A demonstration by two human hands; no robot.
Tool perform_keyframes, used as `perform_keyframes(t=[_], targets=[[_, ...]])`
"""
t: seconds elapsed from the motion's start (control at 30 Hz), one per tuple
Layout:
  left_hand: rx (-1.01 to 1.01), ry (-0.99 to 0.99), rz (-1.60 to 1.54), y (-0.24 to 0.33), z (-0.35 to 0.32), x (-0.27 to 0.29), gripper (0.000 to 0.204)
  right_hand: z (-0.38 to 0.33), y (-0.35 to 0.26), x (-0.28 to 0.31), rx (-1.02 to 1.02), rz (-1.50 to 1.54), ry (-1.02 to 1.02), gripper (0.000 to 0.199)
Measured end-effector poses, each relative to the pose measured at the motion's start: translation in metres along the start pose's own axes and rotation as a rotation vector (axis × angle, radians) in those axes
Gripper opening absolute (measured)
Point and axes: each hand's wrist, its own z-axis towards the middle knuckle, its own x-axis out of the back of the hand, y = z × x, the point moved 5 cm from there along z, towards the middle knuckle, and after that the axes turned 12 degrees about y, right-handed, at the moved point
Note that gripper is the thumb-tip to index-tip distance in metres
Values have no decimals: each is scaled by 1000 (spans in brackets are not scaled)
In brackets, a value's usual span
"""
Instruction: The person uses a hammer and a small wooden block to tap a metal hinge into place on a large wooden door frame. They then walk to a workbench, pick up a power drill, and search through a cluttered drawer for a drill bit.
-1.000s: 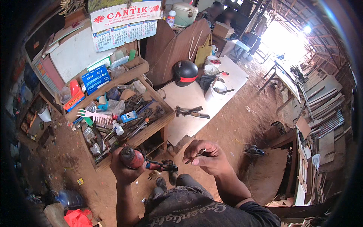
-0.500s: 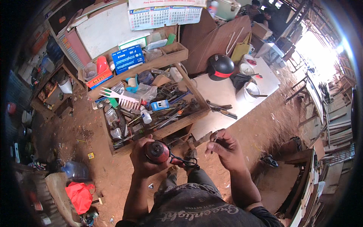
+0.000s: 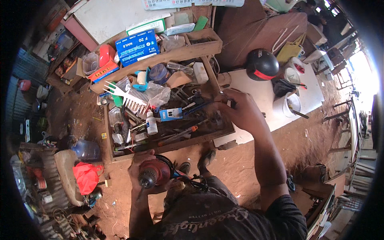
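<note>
My left hand is wrapped round a red power drill in front of my body. The drill's toothed dark chuck points up toward me, and a black cord hangs off to its right. My right hand reaches over the right end of a wooden tool tray. Its fingers are closed in a pinch, with a small shiny bit near the fingertips that is too small to name. In the tray lie a white comb, a small white bottle, a blue-and-white packet and many dark tools.
Behind the tray stand a blue nail box and an orange box. On the white board at right are a black helmet and a white bucket. A red plastic bag lies on the ground at left.
My right hand has moved forward from in front of me to over the tray's right end. The drill has come lower and tilted, showing its chuck. The view has shifted toward the tray.
</note>
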Motion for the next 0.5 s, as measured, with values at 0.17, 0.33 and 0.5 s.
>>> perform_keyframes(t=[0.17,0.33,0.5], targets=[[157,-60,85,12,-9,1,87,24,9,-28,246,-93,-266,17],[185,-100,221,-6,-31,7,91,18,-5,-60,447,-156,-417,17],[188,17,79,17,-14,-5,91,24,-5,-73,622,-183,-343,18]])
